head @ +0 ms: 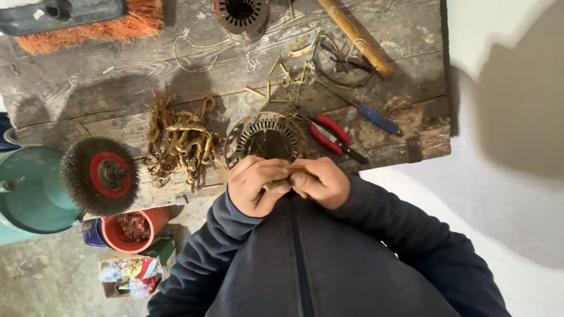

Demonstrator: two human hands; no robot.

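Observation:
My left hand [252,185] and my right hand [320,183] meet close to my chest, both gripping a small brownish bundle of old wire winding [286,178] between the fingers. Just beyond my hands a round metal stator core [264,136] with slotted teeth lies on the worn wooden workbench [117,88]. A heap of tangled yellowish winding coils [179,144] lies to the left of the stator.
Red-handled pliers [329,134], a blue-handled screwdriver [379,120] and a wooden handle [355,35] lie at right. A second stator [241,14] and an orange brush [82,23] sit at the back. A wire wheel [101,175] on a green grinder and an orange pot of copper scraps [132,229] stand left.

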